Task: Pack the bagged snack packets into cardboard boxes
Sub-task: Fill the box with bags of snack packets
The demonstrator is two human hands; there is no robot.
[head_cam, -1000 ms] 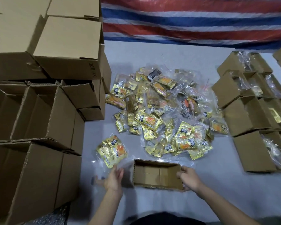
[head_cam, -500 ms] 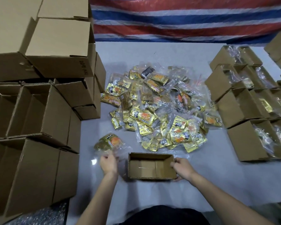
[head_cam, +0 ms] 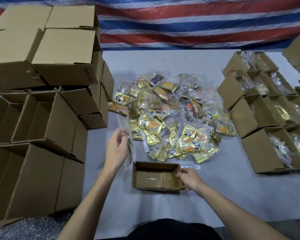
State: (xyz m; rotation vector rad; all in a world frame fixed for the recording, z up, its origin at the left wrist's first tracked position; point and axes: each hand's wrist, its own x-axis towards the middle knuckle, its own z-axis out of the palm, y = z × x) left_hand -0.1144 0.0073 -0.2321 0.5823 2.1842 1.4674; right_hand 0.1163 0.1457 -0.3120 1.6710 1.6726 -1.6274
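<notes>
Matt cardboard box [head_cam: 156,168]; glossy, perhaps foil, packets [head_cam: 151,125]

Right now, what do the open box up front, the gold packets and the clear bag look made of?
Open box: corrugated cardboard, matte brown; the near rim looks fluted.
Gold packets: probably metallised foil film, glossy; bright glints, printed faces.
Clear bag at the left hand: thin see-through plastic film, likely; wrinkled and shiny, though blurred.
</notes>
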